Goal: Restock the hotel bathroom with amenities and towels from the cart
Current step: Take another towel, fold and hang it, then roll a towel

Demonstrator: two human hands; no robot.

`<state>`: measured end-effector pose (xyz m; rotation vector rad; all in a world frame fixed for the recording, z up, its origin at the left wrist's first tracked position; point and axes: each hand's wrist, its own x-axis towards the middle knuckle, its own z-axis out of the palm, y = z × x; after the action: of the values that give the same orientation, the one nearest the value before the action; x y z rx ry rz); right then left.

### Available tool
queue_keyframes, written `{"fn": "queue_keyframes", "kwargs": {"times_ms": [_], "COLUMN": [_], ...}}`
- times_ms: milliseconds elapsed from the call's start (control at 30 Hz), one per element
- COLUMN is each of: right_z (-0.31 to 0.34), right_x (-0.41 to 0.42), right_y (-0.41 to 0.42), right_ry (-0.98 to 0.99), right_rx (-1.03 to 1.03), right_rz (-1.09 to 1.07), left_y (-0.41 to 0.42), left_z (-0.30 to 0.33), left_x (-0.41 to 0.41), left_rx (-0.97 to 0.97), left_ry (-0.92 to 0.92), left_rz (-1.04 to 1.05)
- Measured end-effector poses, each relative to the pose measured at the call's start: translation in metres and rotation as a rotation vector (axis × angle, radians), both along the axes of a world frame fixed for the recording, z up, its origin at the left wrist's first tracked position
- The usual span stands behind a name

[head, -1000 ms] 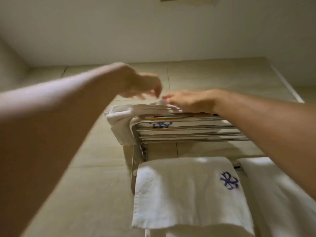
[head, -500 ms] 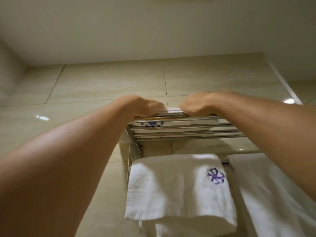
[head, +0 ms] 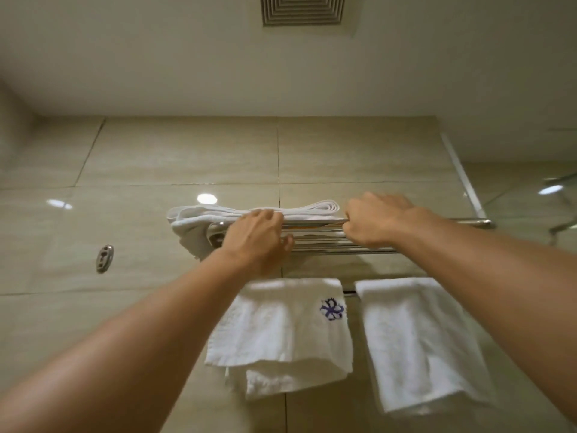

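A folded white towel [head: 312, 209] lies flat on the chrome wall rack [head: 346, 249], with its left end drooping over the rack's side. My left hand [head: 254, 240] curls over the towel's front edge near the left, thumb under the rack bars. My right hand [head: 374, 223] is closed on the towel's front edge near the right end. Below, on the rail, hang a white towel with a blue emblem [head: 281, 332] and a plain white towel [head: 418, 339].
The rack is fixed high on a beige tiled wall [head: 187, 151]. A small metal wall fitting [head: 104, 258] sits to the left. A glass shower screen [head: 549, 195] stands at the right, and a ceiling vent [head: 302, 9] is overhead.
My hands have slid apart along the towel's front edge. The towel now lies flatter on the rack. The view has pulled back and tilted up, showing the vent.
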<state>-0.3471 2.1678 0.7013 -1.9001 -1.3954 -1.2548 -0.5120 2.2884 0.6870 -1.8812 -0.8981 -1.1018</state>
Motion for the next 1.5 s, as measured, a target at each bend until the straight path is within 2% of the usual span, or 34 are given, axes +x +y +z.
{"fn": "queue_keyframes", "kwargs": {"times_ms": [200, 333, 400, 633, 1033, 1367, 1500], "right_z": [-0.025, -0.053, -0.073, -0.128, -0.183, -0.218, -0.248], "right_x": [-0.018, -0.025, -0.031, -0.038, 0.005, 0.076, 0.094], "right_y": [-0.027, -0.048, -0.063, -0.132, -0.297, -0.497, -0.592], "right_ry": [0.026, 0.113, 0.14, 0.21, 0.321, 0.474, 0.561], "right_rx": [-0.194, -0.336, -0.43, -0.563, -0.556, -0.575, -0.581], "right_rz": [-0.048, -0.056, -0.057, -0.209, -0.354, -0.615, -0.712], "left_y": [-0.042, -0.058, -0.064, -0.111, -0.241, -0.428, -0.506], "left_z": [-0.035, -0.066, -0.085, -0.144, -0.189, -0.218, -0.232], "left_x": [-0.01, -0.032, -0.038, -0.035, 0.071, 0.19, 0.224], "left_rx": [-0.054, -0.299, -0.367, -0.56, -0.538, -0.54, -0.517], "left_ry": [0.075, 0.224, 0.27, 0.387, 0.517, 0.676, 0.718], "left_rz": [-0.053, 0.141, 0.159, -0.022, -0.371, -0.727, -0.804]}}
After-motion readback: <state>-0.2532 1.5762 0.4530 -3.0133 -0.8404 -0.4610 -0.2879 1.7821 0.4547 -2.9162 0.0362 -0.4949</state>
